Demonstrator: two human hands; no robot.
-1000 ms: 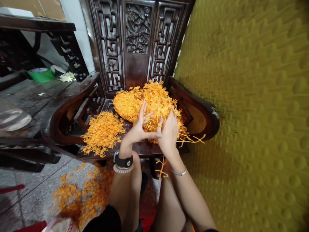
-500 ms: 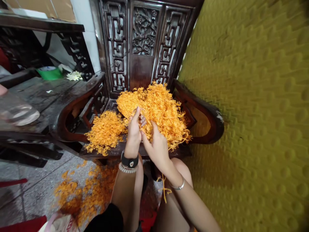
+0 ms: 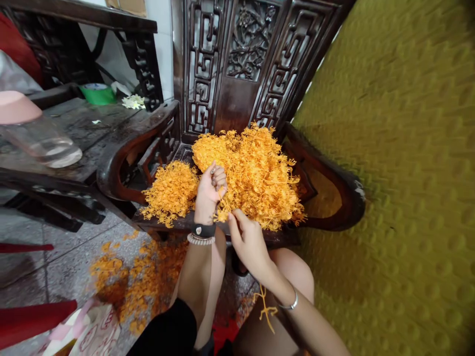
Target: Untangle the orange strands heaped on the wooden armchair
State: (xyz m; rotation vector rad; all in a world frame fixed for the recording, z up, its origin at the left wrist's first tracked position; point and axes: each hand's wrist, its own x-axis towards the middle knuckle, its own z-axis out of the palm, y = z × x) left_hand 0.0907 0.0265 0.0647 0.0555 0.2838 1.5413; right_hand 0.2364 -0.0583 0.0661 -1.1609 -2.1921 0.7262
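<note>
A big heap of orange branching plastic sprigs (image 3: pixel 256 173) lies on the seat of a dark carved wooden chair (image 3: pixel 230 69). A smaller orange pile (image 3: pixel 171 190) sits to its left on the seat. My left hand (image 3: pixel 210 190), with a black watch and a bead bracelet at the wrist, is curled shut on a few orange sprigs at the heap's near edge. My right hand (image 3: pixel 248 240) is just below it, fingers pinching strands pulled from the heap. One orange sprig (image 3: pixel 265 306) hangs by my right wrist.
Orange bits (image 3: pixel 137 277) litter the tiled floor under the chair. A dark wooden table (image 3: pixel 70 133) at the left bears a clear plastic container (image 3: pixel 40 138), a green tape roll (image 3: pixel 97 94) and white pieces. A yellow dimpled wall (image 3: pixel 401 173) stands close on the right.
My left hand went from fingers spread to curled shut on sprigs. My right hand drew back toward me, off the heap. The camera has swung right and nearer.
</note>
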